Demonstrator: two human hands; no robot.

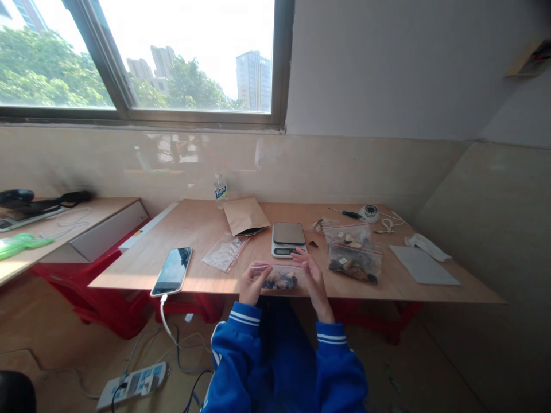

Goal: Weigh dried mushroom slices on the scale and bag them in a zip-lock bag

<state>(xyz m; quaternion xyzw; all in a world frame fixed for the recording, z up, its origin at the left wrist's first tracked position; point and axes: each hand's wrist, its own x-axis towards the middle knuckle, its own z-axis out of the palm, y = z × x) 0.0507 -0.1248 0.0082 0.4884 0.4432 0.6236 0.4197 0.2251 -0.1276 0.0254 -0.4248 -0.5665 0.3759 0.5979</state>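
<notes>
both hands hold a zip bag of dark bits at the desk's near edge. the left hand pinches its left end, and the right hand its right end. the step looks like sealing, which calls for an even pinch along the red strip. a scale sits just beyond the hands.

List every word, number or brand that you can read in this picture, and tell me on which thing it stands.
Nothing here is legible.
bottle: blue label, print too small and blurred.
scale: display too small to read.
phone: screen shows only reflections.
power strip: no readable marks.
small bag: no print visible.
</notes>
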